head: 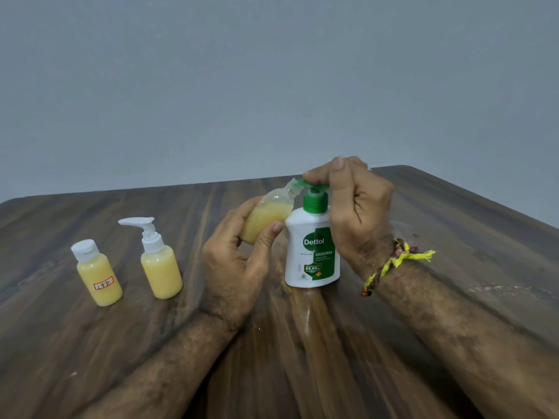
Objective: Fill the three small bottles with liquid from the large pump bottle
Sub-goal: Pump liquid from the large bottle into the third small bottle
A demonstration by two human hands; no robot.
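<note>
A white pump bottle (311,255) with a green pump head and green label stands on the wooden table (453,252). My right hand (354,207) wraps around its pump head, fingers pressing on top. My left hand (239,261) holds a small clear bottle (266,217), tilted, its open mouth against the green spout; yellow liquid fills about half of it. Two more small bottles stand upright at the left: one with a white flip cap and a red-edged label (98,272), one with a white pump top (160,266). Both hold yellow liquid.
A grey wall rises behind the table's far edge. A yellow and dark thread band (393,261) is tied around my right wrist. The wood shows a glossy wet-looking streak (308,316) in front of the pump bottle.
</note>
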